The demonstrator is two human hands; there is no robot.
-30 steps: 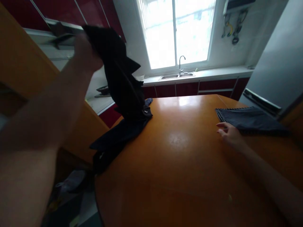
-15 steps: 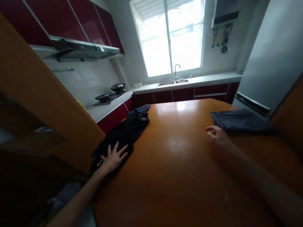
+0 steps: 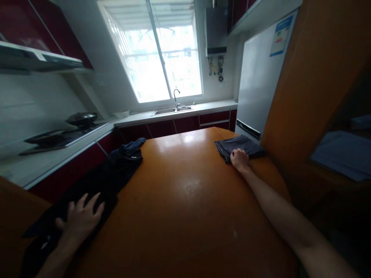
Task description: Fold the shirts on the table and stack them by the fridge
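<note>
Left grip [image 3: 79, 220], fingers spread, lies over dark garments [image 3: 104, 179] along the worktop [image 3: 179, 193] edge; an outward push could spill them. Right grip [image 3: 240, 159], curled at folded grey cloth [image 3: 251, 146]: hold unclear.

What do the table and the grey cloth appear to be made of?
Table: probably wood or veneer, with a glossy varnish; the orange-brown top shows bright reflections.
Grey cloth: matt fabric, fibre unclear; stitch-like marks line its edge, without shine.

You have two hands [image 3: 79, 220] [image 3: 240, 159], one desk [image 3: 174, 216], one gray folded cloth [image 3: 252, 146], two pans [image 3: 46, 138] [image 3: 82, 117], one faucet [image 3: 175, 96], and perhaps two dark garments [image 3: 97, 175], hard to separate.
</note>
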